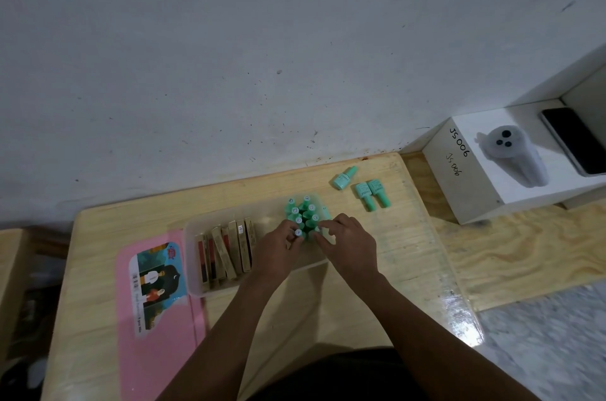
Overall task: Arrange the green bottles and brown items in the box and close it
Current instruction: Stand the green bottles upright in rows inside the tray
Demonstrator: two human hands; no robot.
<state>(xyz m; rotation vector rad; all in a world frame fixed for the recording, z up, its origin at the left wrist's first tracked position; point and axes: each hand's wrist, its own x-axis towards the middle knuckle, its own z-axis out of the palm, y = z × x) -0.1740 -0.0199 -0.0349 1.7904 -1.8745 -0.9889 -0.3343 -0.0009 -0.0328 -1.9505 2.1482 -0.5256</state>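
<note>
Wooden table (377,286) carries everything. Pink lid (157,368) lies flat just left of the box (191,256), off it. The box is translucent and open-topped.

Brown items (226,253) stand on edge in a row in the box's left part. Upright green bottles (305,212) are clustered in its right part.

Left hand (277,250) is over the box middle, fingers pinching a near bottle's cap. Right hand (352,246) is at the box's right edge, fingertips curled onto a neighbouring bottle.

Three loose green bottles (370,195) lie on the table beyond the box's right end.
</note>
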